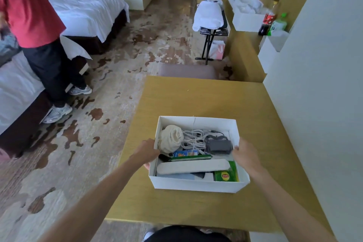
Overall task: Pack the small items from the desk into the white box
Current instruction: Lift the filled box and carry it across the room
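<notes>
Head view: the left hand point(150, 153) and right hand point(244, 156) each grip a side wall of the filled white box point(196, 183), toward the desk's point(176, 94) near edge.

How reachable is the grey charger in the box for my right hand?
Probably yes: the charger lies uncovered in the open box, just beside the right hand, which would first have to release the box wall.

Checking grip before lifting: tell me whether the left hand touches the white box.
Touching. The head view shows the left hand gripping the white box by its left wall.
</notes>
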A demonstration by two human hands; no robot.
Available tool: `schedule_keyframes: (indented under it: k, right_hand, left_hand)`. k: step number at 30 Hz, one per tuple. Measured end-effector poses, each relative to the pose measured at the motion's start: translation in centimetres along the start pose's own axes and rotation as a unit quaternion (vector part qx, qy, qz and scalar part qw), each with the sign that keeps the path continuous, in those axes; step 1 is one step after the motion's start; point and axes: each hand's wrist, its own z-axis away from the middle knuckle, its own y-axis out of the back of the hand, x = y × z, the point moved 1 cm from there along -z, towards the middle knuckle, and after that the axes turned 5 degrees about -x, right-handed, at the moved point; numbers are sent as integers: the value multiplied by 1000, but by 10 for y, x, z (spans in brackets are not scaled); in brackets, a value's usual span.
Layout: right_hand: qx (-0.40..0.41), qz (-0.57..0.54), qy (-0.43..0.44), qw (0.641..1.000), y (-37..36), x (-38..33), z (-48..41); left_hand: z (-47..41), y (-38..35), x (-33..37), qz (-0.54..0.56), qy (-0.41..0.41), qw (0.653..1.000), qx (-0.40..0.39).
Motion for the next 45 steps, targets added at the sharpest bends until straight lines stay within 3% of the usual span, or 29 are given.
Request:
schedule_keyframes:
  k: [8, 19, 25, 34, 40, 45]
  right_hand:
    - [31, 8, 44, 999, -47, -106, -13]
    - [-69, 22, 181, 981, -122, -217, -28]
    - [-149, 21, 261, 954, -175, -282, -15]
    - [-207, 128, 374, 895, -301, -425, 41]
    - [-251, 156, 428, 854, -416, -535, 113]
    - [-282, 166, 497, 804, -491, -626, 191]
  left_hand:
    - [5, 69, -83, 32, 18, 997, 71]
    - [58, 92, -205, 108, 207, 961, 149]
    - [120, 82, -264, 176, 279, 923, 198]
    - [197, 64, -411, 291, 369, 850, 240]
    - [270, 68, -531, 284, 446, 806, 267]
    - [347, 78, -607, 326, 495, 744, 308]
